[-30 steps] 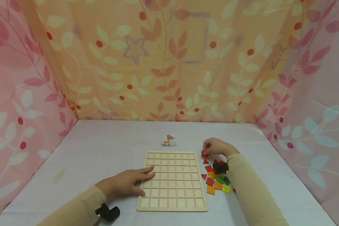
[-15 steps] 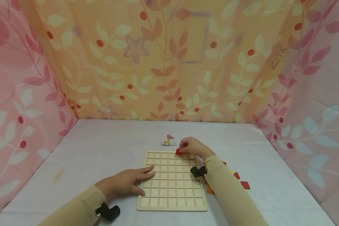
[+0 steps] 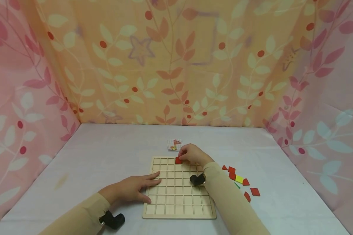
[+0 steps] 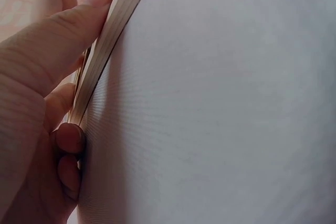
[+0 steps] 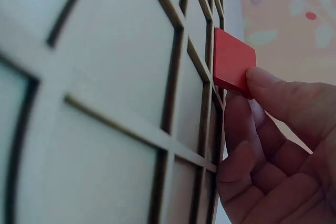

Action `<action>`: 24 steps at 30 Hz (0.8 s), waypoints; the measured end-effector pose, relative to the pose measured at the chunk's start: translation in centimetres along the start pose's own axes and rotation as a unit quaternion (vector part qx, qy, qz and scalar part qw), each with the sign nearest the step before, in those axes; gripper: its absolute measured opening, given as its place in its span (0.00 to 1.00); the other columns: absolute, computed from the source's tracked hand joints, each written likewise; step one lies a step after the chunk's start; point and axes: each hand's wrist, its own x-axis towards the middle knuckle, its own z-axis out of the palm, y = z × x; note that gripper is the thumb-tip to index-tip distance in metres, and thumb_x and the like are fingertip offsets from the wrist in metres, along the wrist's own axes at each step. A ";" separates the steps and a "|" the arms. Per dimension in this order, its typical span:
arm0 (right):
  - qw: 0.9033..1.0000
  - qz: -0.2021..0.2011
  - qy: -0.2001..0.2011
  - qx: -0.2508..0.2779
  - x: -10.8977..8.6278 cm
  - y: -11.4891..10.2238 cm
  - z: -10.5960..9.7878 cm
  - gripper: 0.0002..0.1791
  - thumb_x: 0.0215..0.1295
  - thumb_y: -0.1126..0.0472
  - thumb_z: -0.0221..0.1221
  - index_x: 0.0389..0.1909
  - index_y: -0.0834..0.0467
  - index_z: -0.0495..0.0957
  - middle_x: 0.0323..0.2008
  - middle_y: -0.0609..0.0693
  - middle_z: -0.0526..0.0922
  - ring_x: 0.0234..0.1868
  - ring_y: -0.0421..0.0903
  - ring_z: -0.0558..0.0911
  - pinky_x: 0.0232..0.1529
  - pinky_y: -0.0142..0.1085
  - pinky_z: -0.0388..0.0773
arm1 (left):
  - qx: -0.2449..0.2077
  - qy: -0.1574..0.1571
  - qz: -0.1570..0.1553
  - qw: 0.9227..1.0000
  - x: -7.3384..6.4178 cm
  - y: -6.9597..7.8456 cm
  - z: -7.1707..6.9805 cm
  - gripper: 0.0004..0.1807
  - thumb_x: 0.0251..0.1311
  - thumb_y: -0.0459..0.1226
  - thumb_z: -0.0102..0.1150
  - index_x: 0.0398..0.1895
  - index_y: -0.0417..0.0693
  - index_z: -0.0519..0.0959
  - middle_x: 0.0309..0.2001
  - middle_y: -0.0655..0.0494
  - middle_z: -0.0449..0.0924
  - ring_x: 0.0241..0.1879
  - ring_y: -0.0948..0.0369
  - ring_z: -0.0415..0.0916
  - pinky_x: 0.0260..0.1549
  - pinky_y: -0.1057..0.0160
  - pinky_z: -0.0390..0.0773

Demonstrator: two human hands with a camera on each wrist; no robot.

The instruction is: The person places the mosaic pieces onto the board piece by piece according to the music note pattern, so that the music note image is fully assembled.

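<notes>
A wooden grid board (image 3: 178, 199) lies flat on the table, its square cells bare where they show. My left hand (image 3: 132, 189) rests on its left side with fingers spread over the edge cells; in the left wrist view the thumb (image 4: 68, 35) presses on the rim. At the board's far edge my right hand (image 3: 194, 154) pinches a red square tile (image 3: 178, 160) between thumb and fingers. Seen from the right wrist, the red tile (image 5: 233, 59) stands tilted at the far row, touching or almost touching the grid; I cannot tell which.
Loose tiles lie right of the board, among them a yellow tile (image 3: 239, 179), a red tile (image 3: 255, 191) and a red quarter-round tile (image 3: 247, 196). The right sleeve (image 3: 232, 199) hides others. A small printed pattern card (image 3: 174, 144) lies behind the board.
From the tile pile, my right hand has carried the red square tile leftward to the board's far row. The left hand and the board have stayed put.
</notes>
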 end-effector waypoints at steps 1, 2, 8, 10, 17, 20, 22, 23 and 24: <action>1.000 0.001 -0.002 0.001 0.0 0.0 0.0 0.03 0.56 0.61 0.63 0.24 0.54 0.81 0.23 0.44 0.78 0.23 0.41 0.70 0.24 0.32 0.67 | 0.000 0.001 0.001 1.000 0.0 0.0 0.0 0.42 0.47 0.63 0.55 0.68 0.67 0.57 0.72 0.64 0.45 0.68 0.57 0.51 0.59 0.49 0.60; 1.000 0.005 -0.001 0.006 0.0 0.0 0.1 0.04 0.56 0.61 0.63 0.24 0.54 0.81 0.23 0.44 0.79 0.23 0.41 0.70 0.23 0.32 0.67 | 0.002 0.001 0.002 1.000 0.0 0.0 0.0 0.42 0.47 0.63 0.55 0.68 0.67 0.57 0.72 0.64 0.45 0.68 0.57 0.51 0.59 0.49 0.60; 0.999 0.024 0.017 0.014 0.1 0.0 0.3 0.04 0.53 0.62 0.65 0.21 0.55 0.82 0.21 0.44 0.80 0.22 0.40 0.68 0.24 0.31 0.65 | 0.009 0.005 0.002 1.000 0.0 0.0 0.1 0.42 0.47 0.63 0.55 0.68 0.68 0.57 0.72 0.64 0.45 0.68 0.58 0.51 0.59 0.50 0.60; 1.000 0.022 0.021 -0.006 0.2 -0.1 0.4 0.05 0.52 0.63 0.65 0.20 0.55 0.82 0.21 0.43 0.79 0.23 0.40 0.69 0.24 0.31 0.65 | 0.010 0.005 0.003 1.000 0.0 0.0 0.1 0.42 0.47 0.63 0.55 0.68 0.67 0.57 0.71 0.63 0.45 0.67 0.57 0.52 0.59 0.50 0.60; 0.999 0.017 0.014 -0.039 0.2 -0.4 0.4 0.05 0.52 0.63 0.65 0.20 0.55 0.81 0.21 0.43 0.78 0.25 0.41 0.71 0.27 0.32 0.68 | 0.008 0.003 -0.005 1.000 -0.1 0.3 -0.1 0.42 0.47 0.62 0.56 0.68 0.67 0.57 0.72 0.63 0.45 0.67 0.57 0.52 0.59 0.49 0.60; 0.999 0.011 0.001 -0.035 -0.1 -0.2 0.1 0.03 0.53 0.62 0.65 0.23 0.55 0.82 0.24 0.43 0.79 0.27 0.41 0.72 0.29 0.32 0.69 | 0.008 0.003 -0.005 1.000 -0.1 0.3 -0.2 0.42 0.47 0.62 0.56 0.68 0.67 0.57 0.72 0.63 0.45 0.67 0.57 0.52 0.59 0.49 0.60; 1.000 0.006 -0.007 -0.029 -0.5 0.0 -0.4 0.01 0.54 0.62 0.64 0.26 0.55 0.82 0.26 0.43 0.80 0.29 0.42 0.73 0.32 0.33 0.71 | 0.010 0.002 -0.003 1.000 -0.1 0.4 -0.1 0.42 0.48 0.62 0.55 0.68 0.67 0.57 0.72 0.63 0.45 0.67 0.57 0.52 0.59 0.49 0.60; 1.000 0.005 -0.009 -0.024 -0.7 0.1 -0.7 0.01 0.55 0.62 0.64 0.28 0.55 0.82 0.27 0.43 0.80 0.30 0.42 0.73 0.33 0.34 0.71 | 0.010 0.002 -0.002 1.000 0.0 0.4 -0.1 0.42 0.48 0.62 0.55 0.68 0.67 0.57 0.72 0.63 0.45 0.67 0.57 0.52 0.59 0.49 0.60; 1.000 0.005 -0.010 -0.019 -0.9 0.3 -1.1 0.01 0.55 0.62 0.63 0.29 0.55 0.82 0.28 0.44 0.81 0.30 0.42 0.74 0.34 0.35 0.72 | 0.009 0.002 0.000 1.000 0.0 0.4 -0.1 0.42 0.48 0.62 0.55 0.68 0.66 0.57 0.72 0.63 0.45 0.67 0.57 0.52 0.59 0.49 0.60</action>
